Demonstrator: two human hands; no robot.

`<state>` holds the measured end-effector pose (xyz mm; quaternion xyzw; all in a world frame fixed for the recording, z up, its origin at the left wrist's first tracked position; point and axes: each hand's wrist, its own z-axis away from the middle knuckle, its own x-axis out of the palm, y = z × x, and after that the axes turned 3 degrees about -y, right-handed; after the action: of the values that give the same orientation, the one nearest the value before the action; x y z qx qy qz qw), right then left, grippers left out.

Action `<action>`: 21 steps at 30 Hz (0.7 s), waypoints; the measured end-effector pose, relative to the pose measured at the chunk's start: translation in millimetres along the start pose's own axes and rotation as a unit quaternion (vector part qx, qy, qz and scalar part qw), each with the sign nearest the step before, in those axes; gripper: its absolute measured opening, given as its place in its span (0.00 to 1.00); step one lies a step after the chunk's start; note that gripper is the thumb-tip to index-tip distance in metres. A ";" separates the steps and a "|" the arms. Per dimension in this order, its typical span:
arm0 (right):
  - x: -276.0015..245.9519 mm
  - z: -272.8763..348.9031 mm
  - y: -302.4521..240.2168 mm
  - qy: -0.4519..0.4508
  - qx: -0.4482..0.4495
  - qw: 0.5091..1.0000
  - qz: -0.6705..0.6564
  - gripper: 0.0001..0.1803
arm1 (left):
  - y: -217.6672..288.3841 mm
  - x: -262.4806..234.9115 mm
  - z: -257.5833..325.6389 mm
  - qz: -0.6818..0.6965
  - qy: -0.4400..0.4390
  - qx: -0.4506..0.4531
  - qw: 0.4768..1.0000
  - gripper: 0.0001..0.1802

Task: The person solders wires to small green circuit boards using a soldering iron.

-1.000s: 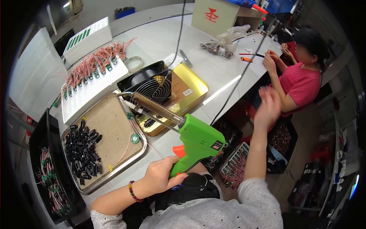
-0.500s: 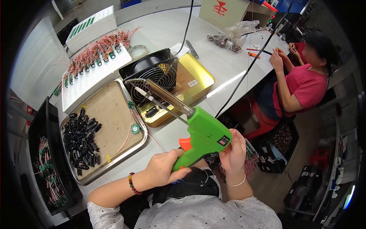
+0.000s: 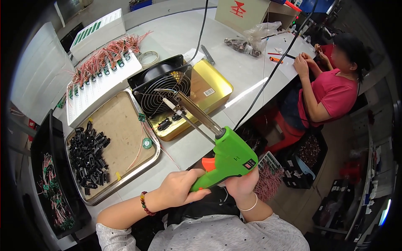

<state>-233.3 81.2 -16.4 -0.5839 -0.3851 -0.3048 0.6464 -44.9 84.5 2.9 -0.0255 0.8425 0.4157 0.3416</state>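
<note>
A green soldering gun [image 3: 235, 155] with an orange trigger [image 3: 208, 164] points up and away to the left, its metal rod and thin feed tube in front of the fan. My left hand [image 3: 178, 187] is wrapped round its handle, fingers closed. My right hand [image 3: 243, 184] is against the underside of the gun's rear end, its fingers hidden behind the body. Beyond the tip stands a black fan [image 3: 161, 85] with a wire guard, by a gold tin [image 3: 213, 90]. Small black parts [image 3: 164, 124] lie on the tin near the fan's foot.
A metal-rimmed tray [image 3: 125, 167] holds a heap of black plastic parts [image 3: 88, 157] and a small green board on wires. White foam blocks [image 3: 100, 98] carry red-wired boards. A black bin [image 3: 79, 213] is at far left. A black cable [image 3: 268, 83] hangs at right; a co-worker [image 3: 331, 92] sits beyond.
The soldering gun has shifted slightly right and down. My right hand has gone from the gun's rear side to beneath it, its fingers now out of sight. My left hand keeps its grip.
</note>
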 end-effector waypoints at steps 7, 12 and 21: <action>-9.7 17.9 20.8 -0.097 0.075 0.991 0.049 0.43 | -2.7 0.3 1.8 -0.001 0.012 -0.014 1.000 0.23; 15.9 -12.8 18.7 -0.249 0.128 0.910 0.305 0.36 | -3.3 7.4 6.0 -0.004 0.008 -0.007 1.000 0.22; -2.8 -20.8 -11.1 -0.225 -0.082 0.966 0.099 0.33 | -12.8 -62.3 -8.4 -0.093 0.175 -0.008 0.980 0.10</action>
<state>-241.2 59.0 -13.4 -0.7240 -0.4342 -0.1307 0.5198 2.3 55.1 34.8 -0.1788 0.8800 0.3777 0.2256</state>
